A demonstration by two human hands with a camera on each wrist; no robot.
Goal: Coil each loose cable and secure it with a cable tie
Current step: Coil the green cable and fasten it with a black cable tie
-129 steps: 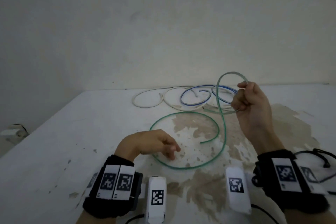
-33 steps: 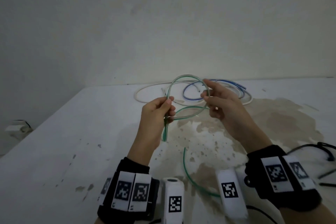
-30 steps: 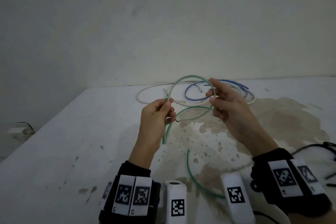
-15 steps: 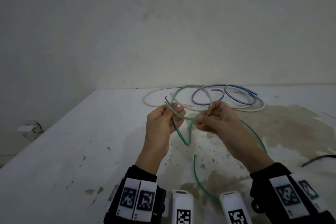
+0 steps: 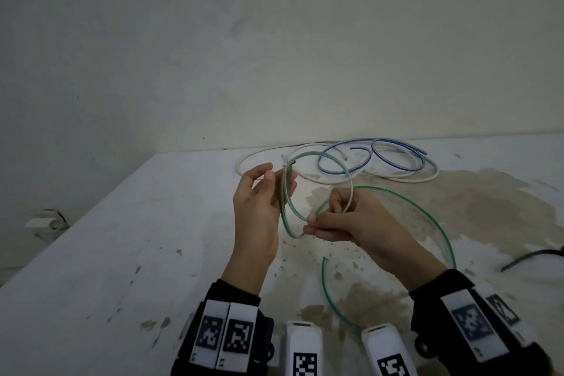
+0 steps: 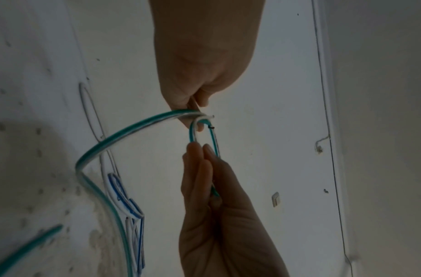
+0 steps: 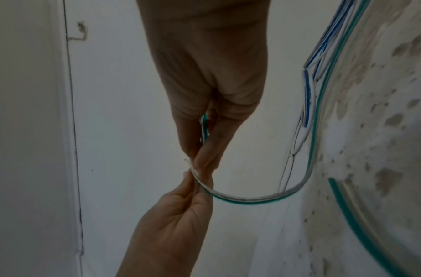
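The green cable [image 5: 427, 217] forms a small raised loop [image 5: 345, 174] between both hands, and two strands lie together on the loop's left side. My left hand [image 5: 282, 181] pinches those strands near the cable's end, thumb against straight fingers. My right hand [image 5: 314, 223] pinches the loop's bottom with curled fingers. From there the cable arcs right, and its free end [image 5: 325, 259] lies on the table. The left wrist view has the left hand [image 6: 202, 150] below, the right hand [image 6: 195, 110] above and the green cable [image 6: 124, 133] bending away. The right wrist view shows the right hand [image 7: 195, 180] and left hand [image 7: 202, 155] on the cable [image 7: 252, 198].
A blue cable [image 5: 393, 162] and a white cable [image 5: 265, 156] lie in loose overlapping curves at the back of the stained white table [image 5: 122, 253], against the wall. A black cable [image 5: 525, 256] enters from the right edge.
My left hand has risen from the table and taken the green cable. In the last half second the loop has widened, and my right hand has slid down to its bottom.
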